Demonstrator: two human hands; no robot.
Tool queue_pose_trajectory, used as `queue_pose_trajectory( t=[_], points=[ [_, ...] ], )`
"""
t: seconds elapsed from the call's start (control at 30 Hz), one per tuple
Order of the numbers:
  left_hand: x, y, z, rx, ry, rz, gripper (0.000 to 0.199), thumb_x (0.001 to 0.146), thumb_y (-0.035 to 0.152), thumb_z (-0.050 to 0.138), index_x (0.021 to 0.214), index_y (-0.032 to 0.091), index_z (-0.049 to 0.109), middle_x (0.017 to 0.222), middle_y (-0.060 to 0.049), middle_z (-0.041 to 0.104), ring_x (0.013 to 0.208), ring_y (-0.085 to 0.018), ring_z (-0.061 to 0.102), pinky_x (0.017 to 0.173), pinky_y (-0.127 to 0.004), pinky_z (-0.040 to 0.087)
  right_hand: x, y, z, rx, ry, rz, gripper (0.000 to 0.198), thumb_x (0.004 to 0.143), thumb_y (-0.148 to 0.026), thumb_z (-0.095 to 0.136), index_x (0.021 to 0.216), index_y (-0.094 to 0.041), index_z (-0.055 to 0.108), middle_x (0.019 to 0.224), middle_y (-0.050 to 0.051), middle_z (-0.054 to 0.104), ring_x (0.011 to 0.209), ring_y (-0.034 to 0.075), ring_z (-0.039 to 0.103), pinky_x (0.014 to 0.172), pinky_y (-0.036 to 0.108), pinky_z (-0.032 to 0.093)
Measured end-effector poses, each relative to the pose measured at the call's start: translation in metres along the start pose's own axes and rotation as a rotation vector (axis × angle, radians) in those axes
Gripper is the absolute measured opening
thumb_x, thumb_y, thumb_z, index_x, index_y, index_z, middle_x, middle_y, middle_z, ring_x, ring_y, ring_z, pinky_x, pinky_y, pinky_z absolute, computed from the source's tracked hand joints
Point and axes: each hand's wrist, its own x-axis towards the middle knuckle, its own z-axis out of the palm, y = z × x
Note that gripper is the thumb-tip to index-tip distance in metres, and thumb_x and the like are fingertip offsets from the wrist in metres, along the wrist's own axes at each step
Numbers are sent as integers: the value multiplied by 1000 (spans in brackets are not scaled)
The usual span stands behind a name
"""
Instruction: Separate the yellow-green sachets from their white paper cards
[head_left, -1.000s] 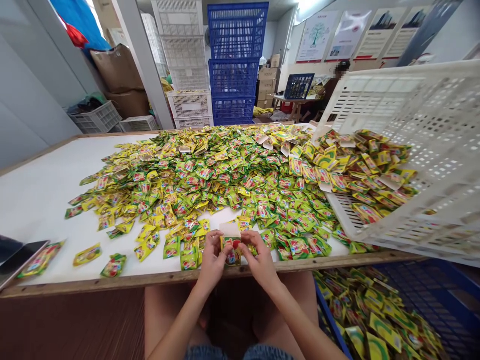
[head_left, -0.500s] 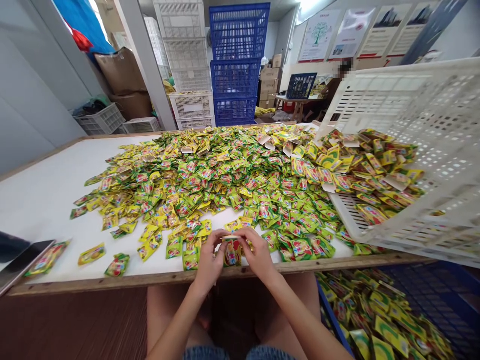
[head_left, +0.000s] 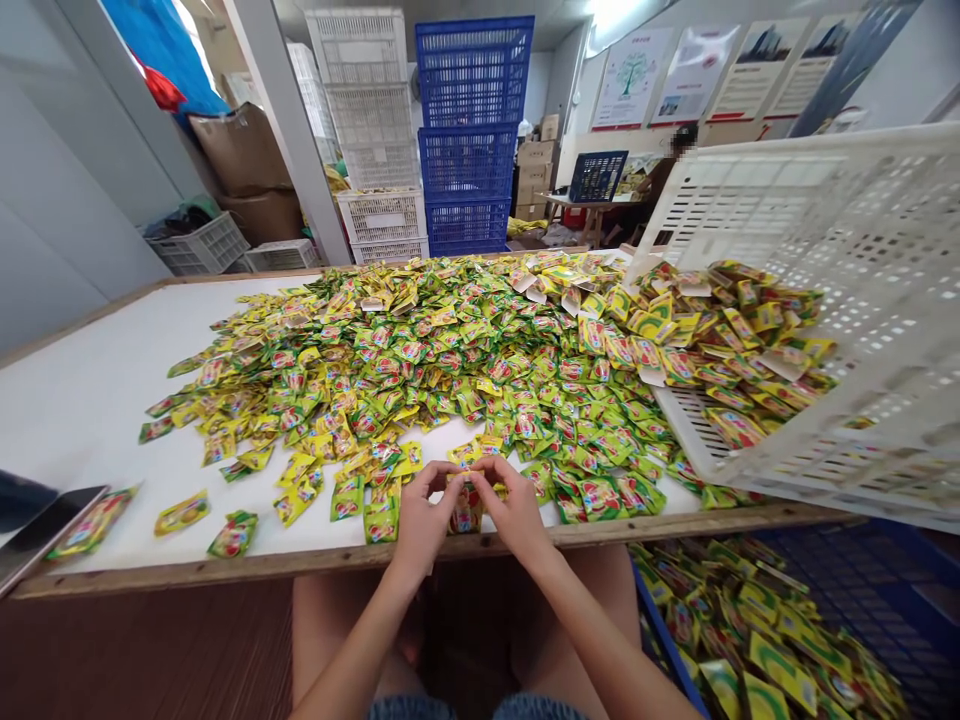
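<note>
A small printed carton (head_left: 466,514) stands upright near the table's front edge, between my hands. My left hand (head_left: 424,512) grips its top left corner with thumb and fingers. On the opposite corner, my right hand (head_left: 513,506) has the same pinching hold, and both thumbs meet over the carton's top edge. My fingers hide most of the top. Beyond the hands spreads a big heap of green and yellow sachets (head_left: 412,350). A green sachet (head_left: 381,522) lies just left of my left hand.
A white perforated crate (head_left: 885,220) lies tipped on the right, with small cartons (head_left: 750,345) spilling out. Below it, a blue crate (head_left: 679,650) holds many flat yellow cartons. A phone (head_left: 56,530) rests at the left. Stacked crates (head_left: 472,80) and a seated person (head_left: 660,185) are behind.
My thumbs have come together over the carton's top, where a pale flap edge showed before. The carton has stayed in place. The view has shifted slightly.
</note>
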Motion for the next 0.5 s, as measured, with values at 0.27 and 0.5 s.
queue_pose_trajectory(
  t=[0.27, 0.5],
  points=[
    [-7, -19, -3, 56, 32, 161, 10, 78, 24, 59, 83, 20, 66, 83, -4, 65, 82, -17, 60, 77, -29, 47, -16, 17, 6, 90, 40, 15, 15, 83, -28, 51, 89, -21, 62, 83, 4, 64, 80, 18, 60, 72, 29, 48],
    [-23, -14, -4, 204, 9, 327, 20, 81, 21, 55, 99, 24, 63, 102, -5, 64, 98, -19, 59, 86, -33, 47, -32, -9, -17, -37, 227, -139, 14, 84, -24, 49, 84, -22, 63, 88, 4, 63, 89, 19, 58, 78, 32, 46]
  ],
)
